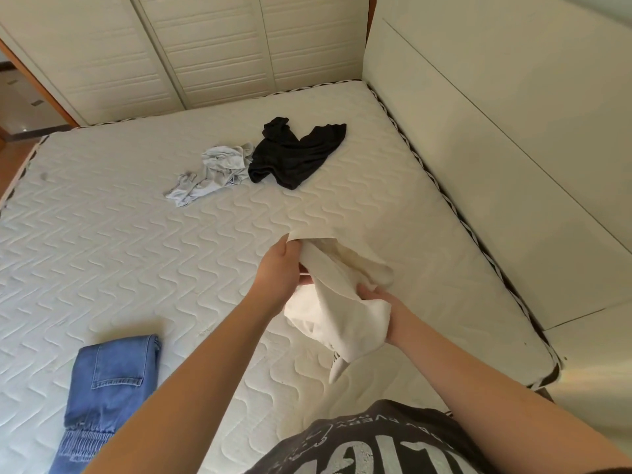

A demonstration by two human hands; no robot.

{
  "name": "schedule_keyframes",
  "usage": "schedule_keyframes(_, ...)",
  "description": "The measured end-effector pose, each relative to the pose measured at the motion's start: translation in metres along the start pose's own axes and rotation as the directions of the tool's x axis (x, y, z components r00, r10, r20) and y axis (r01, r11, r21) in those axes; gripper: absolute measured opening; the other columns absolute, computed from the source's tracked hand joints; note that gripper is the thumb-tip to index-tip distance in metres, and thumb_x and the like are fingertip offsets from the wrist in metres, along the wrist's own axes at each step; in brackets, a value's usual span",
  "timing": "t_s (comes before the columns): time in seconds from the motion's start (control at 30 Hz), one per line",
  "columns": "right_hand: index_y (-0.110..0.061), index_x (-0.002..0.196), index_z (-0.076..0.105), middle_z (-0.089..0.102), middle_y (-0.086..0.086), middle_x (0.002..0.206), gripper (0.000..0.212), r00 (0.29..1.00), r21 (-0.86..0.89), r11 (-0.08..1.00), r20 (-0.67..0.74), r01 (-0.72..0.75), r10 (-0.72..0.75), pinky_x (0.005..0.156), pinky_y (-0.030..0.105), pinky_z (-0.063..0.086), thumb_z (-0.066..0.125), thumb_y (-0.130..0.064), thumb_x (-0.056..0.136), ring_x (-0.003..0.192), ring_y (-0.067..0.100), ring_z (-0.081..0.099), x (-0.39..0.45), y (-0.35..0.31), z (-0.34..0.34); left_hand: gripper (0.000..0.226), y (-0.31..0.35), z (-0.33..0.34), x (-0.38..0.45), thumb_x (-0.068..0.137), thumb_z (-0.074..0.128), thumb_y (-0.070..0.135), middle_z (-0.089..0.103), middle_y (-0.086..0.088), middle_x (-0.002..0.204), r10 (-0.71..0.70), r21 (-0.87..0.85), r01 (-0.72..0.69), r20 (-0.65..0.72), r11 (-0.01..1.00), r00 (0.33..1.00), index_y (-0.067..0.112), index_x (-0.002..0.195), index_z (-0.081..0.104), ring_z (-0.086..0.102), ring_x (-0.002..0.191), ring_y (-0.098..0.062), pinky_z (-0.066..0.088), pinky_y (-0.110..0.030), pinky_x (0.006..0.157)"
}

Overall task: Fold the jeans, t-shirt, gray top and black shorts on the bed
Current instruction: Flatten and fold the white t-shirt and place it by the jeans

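At the near left corner of the bed (102,234), the jeans (109,381) lie folded into a blue stack, a back pocket facing up and the elastic waistband toward the near edge. No label on them can be read. Farther in, toward the far edge and about midway across, the gray top (212,174) lies crumpled on the quilted mattress, and the black shorts (295,153) lie rumpled just beside it on its right, the two touching or nearly so. Nearer the person, the left hand (277,278) is raised above the mattress with its fingers closed on an upper edge of the cream t-shirt (338,302), which hangs bunched between both hands, off the bed, over the middle of its right half. The right hand (379,302) grips the same t-shirt lower down, fingers pinched into the cloth. A dark mark shows at the t-shirt's lower fold but cannot be read. At the near edge, the person's dark shirt (376,446) carries pale printed lettering, seen upside down; the small line seems to read "EVERY DAY", the large letters are cut off.
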State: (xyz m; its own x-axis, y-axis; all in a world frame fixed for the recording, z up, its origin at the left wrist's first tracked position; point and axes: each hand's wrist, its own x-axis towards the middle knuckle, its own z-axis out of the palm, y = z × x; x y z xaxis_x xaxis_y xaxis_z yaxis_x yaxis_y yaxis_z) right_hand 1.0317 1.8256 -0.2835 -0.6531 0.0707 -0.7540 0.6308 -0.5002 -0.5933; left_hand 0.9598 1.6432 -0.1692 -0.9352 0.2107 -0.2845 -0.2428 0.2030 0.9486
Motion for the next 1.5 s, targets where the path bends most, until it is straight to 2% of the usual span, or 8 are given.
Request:
schedule_keyframes(0.2, -0.008, 0.110, 0.054, 0.073, 0.008, 0.078, 0.011, 0.979, 0.177, 0.963, -0.039, 0.202, -0.198, 0.058, 0.029, 0.060, 0.049, -0.006, 0.101, 0.064, 0.015, 0.072, -0.011, -0.059, -0.022, 0.028, -0.012, -0.044, 0.024, 0.103, 0.032, 0.017, 0.064, -0.008, 0.107, 0.038, 0.322, -0.018, -0.058, 0.947, 0.998, 0.021, 0.114, 0.058, 0.067, 0.091, -0.025, 0.061, -0.031, 0.065)
schedule_keyframes(0.3, -0.007, 0.111, 0.052, 0.062, 0.006, 0.080, 0.011, 0.960, 0.139, 0.954, -0.127, 0.267, -0.250, 0.076, 0.036, 0.058, 0.052, -0.009, 0.100, 0.074, 0.017, 0.068, -0.014, -0.081, -0.035, 0.031, -0.022, -0.058, 0.031, 0.099, 0.034, 0.011, 0.063, -0.011, 0.106, 0.015, 0.369, 0.027, -0.108, 0.929, 0.994, 0.017, 0.115, 0.059, 0.064, 0.093, -0.027, 0.061, -0.041, 0.069)
schedule_keyframes(0.43, -0.007, 0.123, 0.052, 0.063, 0.014, 0.118, 0.023, 0.963, 0.112, 0.960, -0.118, 0.256, -0.243, 0.099, 0.049, 0.048, 0.050, -0.018, 0.102, 0.104, 0.026, 0.065, -0.018, -0.088, -0.043, 0.030, -0.034, -0.064, 0.036, 0.100, 0.033, 0.016, 0.064, -0.013, 0.106, -0.088, 0.333, 0.150, -0.196, 0.931, 0.977, 0.014, 0.114, 0.060, 0.064, 0.090, -0.030, 0.060, -0.044, 0.073)
schedule_keyframes(0.77, -0.005, 0.129, 0.055, 0.067, 0.014, 0.123, 0.039, 0.969, 0.129, 0.961, 0.014, 0.244, -0.248, 0.078, 0.038, 0.057, 0.061, 0.000, 0.091, 0.101, 0.024, 0.071, -0.028, -0.073, -0.031, 0.031, -0.045, -0.051, 0.031, 0.096, 0.039, 0.033, 0.065, -0.012, 0.102, -0.172, 0.200, 0.217, -0.219, 0.955, 0.960, 0.014, 0.102, 0.062, 0.063, 0.089, -0.029, 0.056, -0.042, 0.072)
schedule_keyframes(0.93, -0.004, 0.127, 0.053, 0.067, 0.016, 0.119, 0.034, 0.944, 0.149, 0.947, 0.130, 0.283, -0.303, 0.072, 0.032, 0.060, 0.051, 0.008, 0.095, 0.096, 0.024, 0.072, -0.038, -0.077, -0.001, 0.028, -0.057, -0.033, 0.021, 0.085, 0.064, 0.056, 0.064, 0.009, 0.094, -0.106, 0.317, 0.108, -0.025, 0.942, 0.994, 0.031, 0.095, 0.055, 0.061, 0.084, -0.009, 0.046, -0.024, 0.064)
schedule_keyframes(1.17, -0.003, 0.126, 0.055, 0.070, 0.014, 0.112, 0.034, 0.889, 0.019, 0.941, 0.323, 0.337, -0.325, 0.075, 0.028, 0.058, 0.051, 0.009, 0.094, 0.095, 0.022, 0.072, -0.061, -0.087, 0.042, 0.080, -0.072, 0.002, 0.015, 0.075, 0.075, 0.059, 0.057, 0.018, 0.119, -0.045, 0.480, -0.108, 0.297, 0.871, 0.954, 0.049, 0.143, 0.034, 0.056, 0.107, -0.008, 0.047, -0.025, 0.082)
schedule_keyframes(1.3, -0.003, 0.123, 0.058, 0.070, 0.015, 0.112, 0.026, 0.877, 0.002, 0.930, 0.332, 0.369, -0.348, 0.082, 0.031, 0.058, 0.054, -0.002, 0.097, 0.101, 0.024, 0.070, -0.062, -0.086, 0.048, 0.007, -0.074, 0.012, 0.016, 0.089, 0.061, 0.049, 0.066, 0.017, 0.091, 0.011, 0.526, -0.144, 0.248, 0.838, 0.969, 0.047, 0.096, 0.060, 0.063, 0.088, -0.010, 0.046, -0.023, 0.068)
schedule_keyframes(1.5, -0.023, 0.113, 0.066, 0.074, -0.012, 0.096, 0.025, 0.853, -0.438, 0.732, 0.291, 0.522, -0.434, 0.072, 0.014, 0.050, 0.062, -0.039, 0.095, 0.091, 0.004, 0.069, -0.049, -0.053, 0.031, 0.027, -0.076, 0.015, 0.014, 0.094, 0.057, 0.041, 0.065, -0.002, 0.079, 0.022, 0.459, -0.092, 0.157, 0.884, 0.987, 0.016, 0.089, 0.062, 0.056, 0.070, -0.013, 0.044, -0.028, 0.066)
